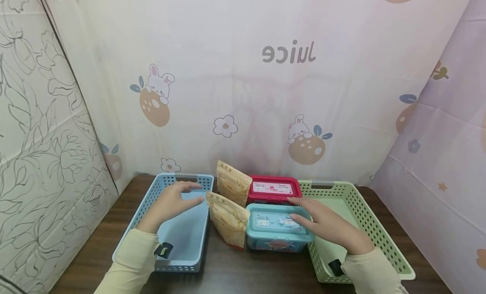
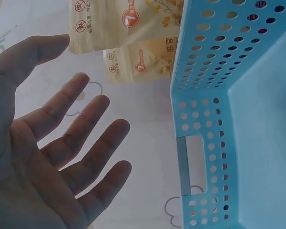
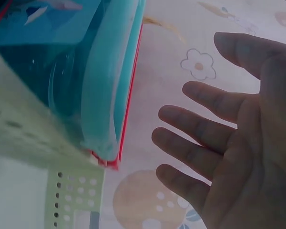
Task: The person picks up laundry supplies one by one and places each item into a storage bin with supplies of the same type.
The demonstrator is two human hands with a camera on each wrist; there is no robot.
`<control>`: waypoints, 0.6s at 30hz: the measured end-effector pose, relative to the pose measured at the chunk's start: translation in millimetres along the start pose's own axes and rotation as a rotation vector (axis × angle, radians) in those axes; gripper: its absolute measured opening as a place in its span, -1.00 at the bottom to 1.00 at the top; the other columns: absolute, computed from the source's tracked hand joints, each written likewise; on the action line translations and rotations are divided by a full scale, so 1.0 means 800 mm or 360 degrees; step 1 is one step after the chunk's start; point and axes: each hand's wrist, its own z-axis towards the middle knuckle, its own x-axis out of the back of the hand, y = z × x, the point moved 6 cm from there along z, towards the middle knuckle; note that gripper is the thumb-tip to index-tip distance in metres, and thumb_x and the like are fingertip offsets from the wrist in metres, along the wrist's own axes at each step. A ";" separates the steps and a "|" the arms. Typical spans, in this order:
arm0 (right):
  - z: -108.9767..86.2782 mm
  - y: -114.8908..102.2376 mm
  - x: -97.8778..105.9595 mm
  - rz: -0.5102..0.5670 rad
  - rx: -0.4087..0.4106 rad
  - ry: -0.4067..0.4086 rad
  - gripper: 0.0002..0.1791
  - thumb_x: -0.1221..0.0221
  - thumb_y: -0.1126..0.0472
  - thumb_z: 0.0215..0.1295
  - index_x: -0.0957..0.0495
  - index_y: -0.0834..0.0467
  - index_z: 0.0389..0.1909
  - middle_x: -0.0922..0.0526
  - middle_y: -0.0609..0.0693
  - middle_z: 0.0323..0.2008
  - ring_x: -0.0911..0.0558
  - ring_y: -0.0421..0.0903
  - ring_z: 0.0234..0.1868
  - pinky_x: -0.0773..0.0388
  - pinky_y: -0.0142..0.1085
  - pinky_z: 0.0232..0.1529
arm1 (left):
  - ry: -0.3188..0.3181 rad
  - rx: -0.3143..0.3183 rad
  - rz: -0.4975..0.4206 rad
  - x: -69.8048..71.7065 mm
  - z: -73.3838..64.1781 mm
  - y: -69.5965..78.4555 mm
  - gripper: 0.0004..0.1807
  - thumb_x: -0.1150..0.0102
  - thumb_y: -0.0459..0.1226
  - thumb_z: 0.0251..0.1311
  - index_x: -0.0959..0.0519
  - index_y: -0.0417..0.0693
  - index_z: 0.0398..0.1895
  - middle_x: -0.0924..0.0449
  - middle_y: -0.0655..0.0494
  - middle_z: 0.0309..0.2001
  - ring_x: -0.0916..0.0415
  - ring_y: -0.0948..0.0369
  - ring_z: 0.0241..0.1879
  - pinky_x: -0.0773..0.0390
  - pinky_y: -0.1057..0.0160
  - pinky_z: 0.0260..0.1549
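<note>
My left hand (image 1: 171, 204) hovers over the blue basket (image 1: 178, 230), fingers apart and holding nothing. Just right of its thumb, two yellow pouches stand upright: the front pouch (image 1: 229, 220) and the rear pouch (image 1: 232, 184). In the left wrist view the thumb tip overlaps the edge of a pouch (image 2: 128, 24). Over the right end of the teal lidded box (image 1: 279, 226), my right hand (image 1: 330, 226) extends loosely with an empty palm. Behind that box sits a red lidded box (image 1: 273, 188). In the right wrist view, spread fingers face the teal box (image 3: 100, 81).
A green basket (image 1: 373, 218) stands on the right, partly under my right forearm. Pouches and boxes fill the middle between the two baskets. A dark wooden table (image 1: 243, 273) carries everything, and a printed curtain (image 1: 235, 95) hangs close behind.
</note>
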 end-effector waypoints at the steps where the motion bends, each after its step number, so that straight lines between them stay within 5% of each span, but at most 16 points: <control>1: 0.002 0.000 -0.001 -0.0003 0.0007 0.0004 -0.37 -0.13 -0.09 0.48 -0.39 0.20 0.40 -0.46 0.10 0.32 -0.37 0.19 0.37 -0.33 0.22 0.29 | -0.0007 0.0004 -0.0015 -0.001 0.001 -0.001 -0.49 -0.31 0.05 0.26 -0.63 -0.02 0.17 -0.54 -0.10 0.24 -0.49 -0.13 0.19 -0.54 -0.25 0.04; 12: 0.019 -0.017 -0.017 0.0046 0.0037 0.0010 -0.38 -0.18 -0.12 0.43 -0.44 0.14 0.36 -0.50 0.00 0.28 -0.43 0.08 0.32 -0.39 0.17 0.27 | -0.0167 0.0118 -0.0238 -0.012 0.010 -0.013 -0.48 -0.35 0.06 0.21 -0.63 0.05 0.17 -0.57 0.01 0.20 -0.49 -0.08 0.18 -0.57 -0.21 0.00; 18: 0.029 -0.028 -0.025 0.0047 0.0053 0.0003 -0.39 -0.21 -0.14 0.39 -0.47 0.08 0.34 -0.52 -0.04 0.25 -0.46 0.03 0.28 -0.42 0.15 0.25 | -0.0206 0.0101 -0.0300 -0.019 0.014 -0.015 -0.48 -0.37 0.05 0.20 -0.63 0.04 0.16 -0.59 0.01 0.16 -0.52 -0.07 0.14 -0.59 -0.20 -0.03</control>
